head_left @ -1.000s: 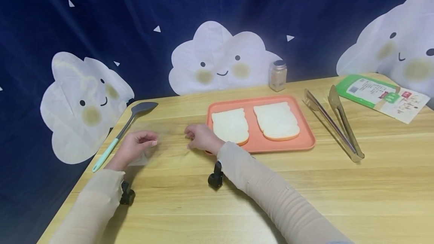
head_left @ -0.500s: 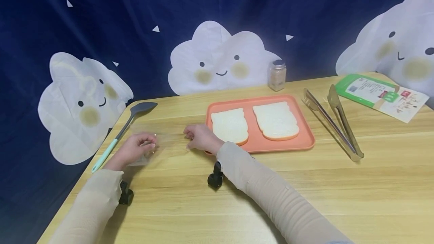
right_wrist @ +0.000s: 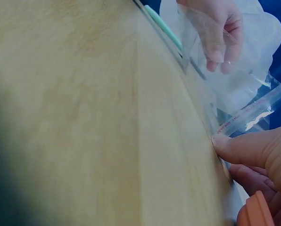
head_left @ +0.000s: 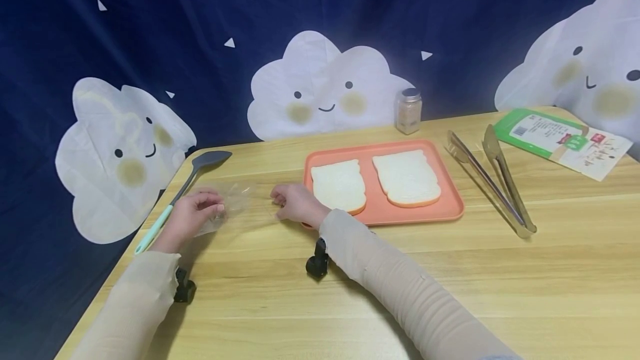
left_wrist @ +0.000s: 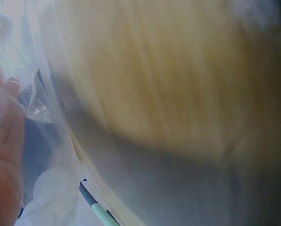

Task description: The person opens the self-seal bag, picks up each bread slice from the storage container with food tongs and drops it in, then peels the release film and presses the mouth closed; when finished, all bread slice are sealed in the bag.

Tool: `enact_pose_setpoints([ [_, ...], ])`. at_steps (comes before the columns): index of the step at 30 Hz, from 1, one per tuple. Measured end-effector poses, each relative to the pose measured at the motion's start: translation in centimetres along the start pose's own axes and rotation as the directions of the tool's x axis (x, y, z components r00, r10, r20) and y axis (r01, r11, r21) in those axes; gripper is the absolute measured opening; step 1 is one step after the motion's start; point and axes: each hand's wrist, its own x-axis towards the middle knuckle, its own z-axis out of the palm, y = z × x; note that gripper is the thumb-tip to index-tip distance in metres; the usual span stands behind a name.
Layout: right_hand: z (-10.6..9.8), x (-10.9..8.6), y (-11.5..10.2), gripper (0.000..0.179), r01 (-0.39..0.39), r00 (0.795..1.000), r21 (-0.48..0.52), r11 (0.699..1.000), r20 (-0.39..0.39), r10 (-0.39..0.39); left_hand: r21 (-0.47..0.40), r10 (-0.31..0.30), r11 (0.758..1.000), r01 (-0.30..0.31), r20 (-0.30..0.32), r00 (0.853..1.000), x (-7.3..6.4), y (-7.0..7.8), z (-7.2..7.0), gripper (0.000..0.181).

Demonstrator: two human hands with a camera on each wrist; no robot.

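A clear plastic bag (head_left: 236, 200) stretches between the two hands, above the left part of the table. My left hand (head_left: 192, 216) pinches its left side with bent fingers and thumb. Film covers part of that hand (left_wrist: 6, 141) in the left wrist view. My right hand (head_left: 299, 204) pinches the other end by the tray's left edge. In the right wrist view, the thumb (right_wrist: 242, 149) presses on the bag's sealing strip (right_wrist: 251, 112), which bears small red print. Both wrists carry small black cameras.
An orange tray (head_left: 452, 213) with two bread slices (head_left: 340, 185) lies by the right forearm. A spatula (head_left: 167, 213) is left of the left hand. A jar (head_left: 409, 111), metal tongs (head_left: 492, 182) and a green-white packet (head_left: 565, 140) stand or lie further back and right.
My left hand has shifted slightly left and toward the body, and more crinkled film shows to its right. The right hand has stayed in place.
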Motion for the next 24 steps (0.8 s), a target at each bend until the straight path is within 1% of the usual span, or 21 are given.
enact_pose_setpoints([
  [3, -0.06, -0.03, 0.01, 0.045, -0.004, 1.000, 0.007, 1.000, -0.001, 0.004, 0.022, 0.035, 0.999, -0.034, -0.043, 0.998, 0.07, -0.03, 0.12, 0.021],
  [6, -0.10, -0.03, 0.04, 0.045, 0.001, 1.000, 0.002, 1.000, -0.002, -0.001, 0.042, 0.080, 0.996, -0.076, -0.084, 0.993, 0.15, 0.03, 0.34, 0.017],
  [8, -0.12, -0.02, 0.06, 0.045, 0.004, 1.000, -0.005, 1.000, -0.006, -0.005, 0.070, 0.131, 0.990, -0.124, -0.098, 0.987, 0.27, 0.19, 0.49, 0.015],
  [9, -0.14, -0.03, 0.07, 0.045, 0.006, 1.000, -0.007, 1.000, -0.008, -0.006, 0.080, 0.159, 0.985, -0.151, -0.096, 0.983, 0.33, 0.26, 0.57, 0.014],
  [11, -0.14, -0.01, 0.09, 0.045, 0.005, 1.000, -0.003, 1.000, -0.011, -0.005, 0.113, 0.191, 0.977, -0.183, -0.064, 0.979, 0.42, 0.31, 0.72, 0.011],
  [13, -0.13, 0.02, 0.15, 0.045, 0.005, 1.000, 0.000, 1.000, -0.012, -0.005, 0.129, 0.203, 0.971, -0.201, -0.001, 0.979, 0.39, 0.27, 0.78, 0.010],
  [14, -0.10, 0.03, 0.17, 0.046, 0.004, 1.000, 0.002, 1.000, -0.012, -0.004, 0.126, 0.197, 0.972, -0.200, 0.036, 0.980, 0.34, 0.15, 0.80, 0.009],
  [16, -0.06, 0.09, 0.22, 0.046, 0.005, 1.000, 0.004, 1.000, -0.007, -0.005, 0.120, 0.163, 0.977, -0.177, 0.113, 0.980, 0.15, -0.06, 0.78, 0.010],
  [18, 0.00, 0.15, 0.27, 0.047, 0.004, 1.000, 0.002, 1.000, -0.004, -0.004, 0.086, 0.130, 0.986, -0.145, 0.162, 0.978, -0.03, -0.25, 0.68, 0.012],
  [21, 0.11, 0.11, 0.27, 0.047, 0.003, 1.000, 0.002, 1.000, 0.001, -0.003, 0.024, 0.079, 0.996, -0.085, 0.197, 0.977, -0.31, -0.48, 0.53, 0.013],
  [24, 0.10, 0.04, 0.25, 0.046, 0.009, 1.000, 0.002, 1.000, 0.000, -0.009, -0.027, 0.043, 0.999, -0.038, 0.198, 0.979, -0.37, -0.46, 0.41, 0.011],
])
